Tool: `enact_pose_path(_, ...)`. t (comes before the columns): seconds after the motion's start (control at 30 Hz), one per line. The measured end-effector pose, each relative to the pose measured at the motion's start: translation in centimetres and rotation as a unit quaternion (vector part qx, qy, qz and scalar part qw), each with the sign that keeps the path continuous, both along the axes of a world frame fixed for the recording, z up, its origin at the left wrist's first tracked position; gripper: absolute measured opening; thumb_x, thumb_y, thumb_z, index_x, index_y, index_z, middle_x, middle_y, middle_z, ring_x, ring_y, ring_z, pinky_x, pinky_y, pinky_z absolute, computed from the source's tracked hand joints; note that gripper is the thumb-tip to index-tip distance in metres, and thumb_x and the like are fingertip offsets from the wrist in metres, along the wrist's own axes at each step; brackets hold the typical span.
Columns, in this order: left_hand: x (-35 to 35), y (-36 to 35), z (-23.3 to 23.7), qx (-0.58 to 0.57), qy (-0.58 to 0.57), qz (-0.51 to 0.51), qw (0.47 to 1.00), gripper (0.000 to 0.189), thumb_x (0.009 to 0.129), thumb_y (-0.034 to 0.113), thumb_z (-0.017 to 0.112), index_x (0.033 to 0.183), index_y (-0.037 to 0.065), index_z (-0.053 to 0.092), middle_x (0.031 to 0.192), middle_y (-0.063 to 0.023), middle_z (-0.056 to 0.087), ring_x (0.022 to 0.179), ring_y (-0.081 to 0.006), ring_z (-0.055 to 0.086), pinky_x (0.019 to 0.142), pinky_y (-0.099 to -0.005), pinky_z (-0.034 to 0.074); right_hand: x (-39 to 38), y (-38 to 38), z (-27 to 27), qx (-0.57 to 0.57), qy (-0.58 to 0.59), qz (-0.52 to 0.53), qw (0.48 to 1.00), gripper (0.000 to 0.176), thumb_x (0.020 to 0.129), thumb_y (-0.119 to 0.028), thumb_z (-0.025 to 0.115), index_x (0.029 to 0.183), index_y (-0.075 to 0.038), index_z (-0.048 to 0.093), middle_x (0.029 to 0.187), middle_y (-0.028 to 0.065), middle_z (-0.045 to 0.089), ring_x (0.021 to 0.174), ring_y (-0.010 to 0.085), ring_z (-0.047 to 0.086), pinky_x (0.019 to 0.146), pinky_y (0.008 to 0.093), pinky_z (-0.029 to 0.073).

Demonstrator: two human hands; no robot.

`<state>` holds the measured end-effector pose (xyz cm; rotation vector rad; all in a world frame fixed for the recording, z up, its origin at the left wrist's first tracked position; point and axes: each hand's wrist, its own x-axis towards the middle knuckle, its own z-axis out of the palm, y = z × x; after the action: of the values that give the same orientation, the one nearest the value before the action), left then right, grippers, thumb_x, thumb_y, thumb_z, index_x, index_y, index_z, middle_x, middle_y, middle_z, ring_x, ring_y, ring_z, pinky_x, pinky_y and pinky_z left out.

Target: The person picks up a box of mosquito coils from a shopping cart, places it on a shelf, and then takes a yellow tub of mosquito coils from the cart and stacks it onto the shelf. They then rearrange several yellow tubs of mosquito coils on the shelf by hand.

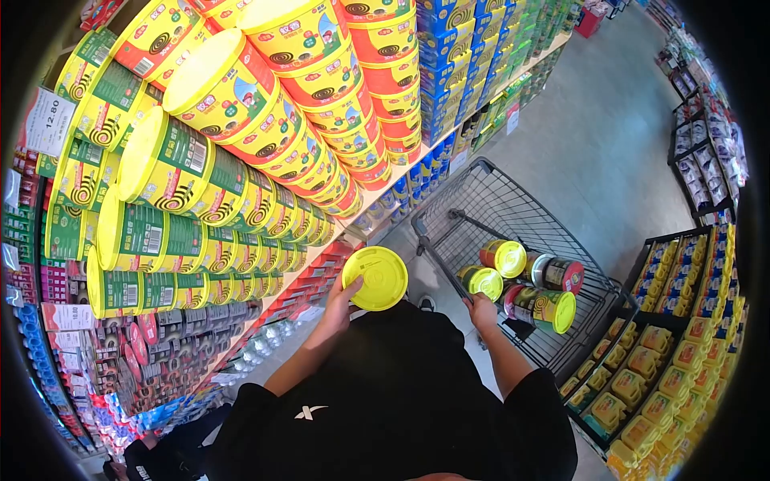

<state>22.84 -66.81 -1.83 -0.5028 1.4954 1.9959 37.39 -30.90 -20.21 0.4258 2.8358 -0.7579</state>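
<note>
My left hand [343, 303] is closed around the edge of a tub with a round yellow lid [375, 278], held in front of my body. Only the lid faces me, so its side label is hidden. On the right, my right hand [483, 311] is wrapped around the handle bar of the shopping cart [533, 210]. Several tubs lie in the cart: an orange-and-yellow tub [504, 257], a green-and-yellow tub [553, 312], another yellow-lidded tub [484, 282] and a dark tub with a red end [563, 276].
Yellow-and-red mosquito coil tubs [309, 48] and green-and-yellow tubs [164, 164] are stacked on the left shelf. Blue boxes [449, 60] stand beyond them. Yellow jugs [642, 365] fill the right-hand shelves. A grey floor aisle [589, 120] runs ahead; another person's dark clothing [172, 449] shows lower left.
</note>
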Motion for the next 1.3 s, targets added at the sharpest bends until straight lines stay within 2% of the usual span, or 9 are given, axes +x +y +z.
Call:
enact_pose_path(0.2,-2.7,-1.0,-0.2,0.038,0.019,-0.012,0.999,0.053,0.100,0.022,0.063,0.147,0.014,0.043,0.132,-0.0080,0.061,0.115,-0.0227,0.066,0.087,-0.0391,0.059,-1.8,1.7,0.2,0.056,-0.059,-0.005,0.997,0.040,0.095,-0.044,0.063,0.100,-0.005,0.072,0.100,0.0165,0.069,0.096,0.0379,0.067,0.082,0.0479,0.054)
enact_pose_path(0.33,-4.4,-1.2,0.7,0.074,0.056,-0.044,0.995,0.051,0.103,0.022,0.057,0.148,0.005,0.039,0.139,-0.0119,0.057,0.125,-0.0255,0.059,0.102,-0.0430,0.052,-2.7,2.4,1.0,0.049,-0.067,-0.013,0.996,0.044,0.095,-0.047,0.064,0.097,-0.004,0.072,0.102,0.0164,0.070,0.098,0.0372,0.067,0.085,0.0472,0.054)
enact_pose_path(0.5,-6.3,-1.0,1.6,0.106,0.052,-0.059,0.991,0.052,0.104,0.022,0.054,0.150,0.004,0.037,0.144,-0.0118,0.053,0.133,-0.0248,0.052,0.111,-0.0416,0.043,-3.2,2.7,1.1,0.041,-0.089,-0.015,0.995,0.045,0.097,-0.049,0.058,0.109,-0.008,0.070,0.103,0.0184,0.070,0.100,0.0385,0.066,0.087,0.0489,0.053)
enact_pose_path(0.67,-7.5,0.2,2.8,0.131,0.058,-0.041,0.989,0.052,0.103,0.016,0.058,0.149,0.004,0.037,0.141,-0.0117,0.054,0.130,-0.0236,0.055,0.107,-0.0406,0.047,-4.0,3.1,0.4,0.006,-0.157,-0.048,0.986,0.046,0.100,-0.050,0.052,0.112,-0.008,0.069,0.109,0.0208,0.070,0.105,0.0415,0.066,0.090,0.0511,0.052)
enact_pose_path(0.9,-8.2,1.8,2.6,0.156,0.067,-0.029,0.985,0.051,0.103,0.017,0.056,0.149,0.003,0.038,0.143,-0.0127,0.053,0.131,-0.0253,0.053,0.108,-0.0411,0.045,-3.9,4.5,-1.4,-0.050,-0.137,-0.037,0.989,0.053,0.099,-0.054,0.053,0.111,-0.005,0.069,0.107,0.0235,0.070,0.103,0.0440,0.065,0.091,0.0529,0.051)
enact_pose_path(1.0,-8.2,2.7,2.9,0.154,0.073,-0.031,0.985,0.051,0.104,0.018,0.055,0.149,0.003,0.039,0.143,-0.0130,0.053,0.131,-0.0253,0.053,0.109,-0.0412,0.045,-3.8,4.7,-1.2,-0.059,-0.149,-0.035,0.987,0.052,0.099,-0.054,0.053,0.112,-0.005,0.069,0.106,0.0233,0.071,0.104,0.0445,0.065,0.090,0.0532,0.051)
enact_pose_path(1.1,-8.4,3.3,2.2,0.134,0.111,-0.051,0.983,0.053,0.105,0.029,0.054,0.148,0.001,0.040,0.143,-0.0151,0.054,0.130,-0.0268,0.055,0.108,-0.0433,0.047,-4.0,5.0,-1.4,-0.086,-0.163,-0.038,0.982,0.058,0.096,-0.057,0.057,0.115,-0.004,0.069,0.107,0.0246,0.070,0.105,0.0447,0.064,0.092,0.0517,0.051)
enact_pose_path(1.2,-8.2,3.5,2.3,0.110,0.088,-0.045,0.989,0.055,0.104,0.030,0.055,0.148,0.001,0.039,0.144,-0.0154,0.053,0.130,-0.0279,0.055,0.108,-0.0435,0.047,-4.4,5.7,-1.4,-0.098,-0.124,-0.002,0.988,0.064,0.092,-0.058,0.062,0.120,-0.001,0.067,0.110,0.0257,0.069,0.108,0.0432,0.064,0.094,0.0499,0.050)
enact_pose_path(1.3,-8.1,4.4,3.2,0.097,0.098,-0.032,0.990,0.057,0.104,0.030,0.055,0.149,0.002,0.038,0.145,-0.0156,0.052,0.131,-0.0290,0.054,0.108,-0.0441,0.046,-9.3,4.1,3.6,-0.124,-0.007,-0.083,0.989,0.067,0.091,-0.055,0.066,0.128,0.001,0.063,0.118,0.0256,0.068,0.111,0.0394,0.064,0.095,0.0443,0.051)
